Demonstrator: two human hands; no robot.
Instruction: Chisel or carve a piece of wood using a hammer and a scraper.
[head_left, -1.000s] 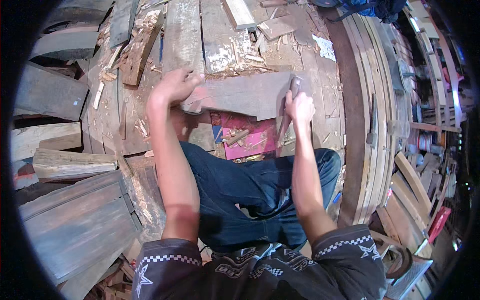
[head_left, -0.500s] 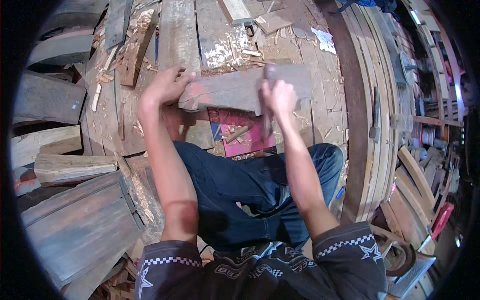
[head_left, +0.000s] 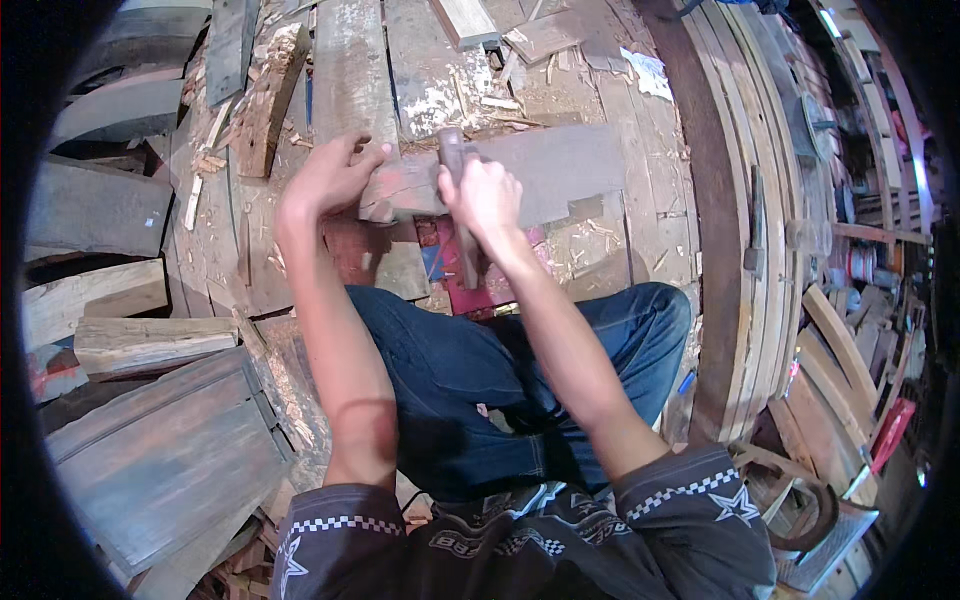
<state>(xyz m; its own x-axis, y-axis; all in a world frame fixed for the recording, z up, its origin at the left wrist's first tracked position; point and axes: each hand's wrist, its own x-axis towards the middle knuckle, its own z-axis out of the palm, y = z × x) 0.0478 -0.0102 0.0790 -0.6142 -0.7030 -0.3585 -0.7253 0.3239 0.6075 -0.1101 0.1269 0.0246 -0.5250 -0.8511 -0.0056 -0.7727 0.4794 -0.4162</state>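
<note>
A grey-brown wooden board lies across in front of my knees. My left hand presses down on the board's left end, fingers spread over its edge. My right hand is closed around the handle of a dark hand tool, which rests on the board near its middle. The tool's handle runs down toward me past my wrist. A pink-red flat piece lies under the board by my legs.
Wood planks and shavings cover the floor ahead. Thick timber blocks are stacked at the left. Curved wooden strips arc along the right side, with cluttered tools and cans beyond.
My right hand and the tool have moved left along the board, from its right end to near its middle. The left hand stays on the left end.
</note>
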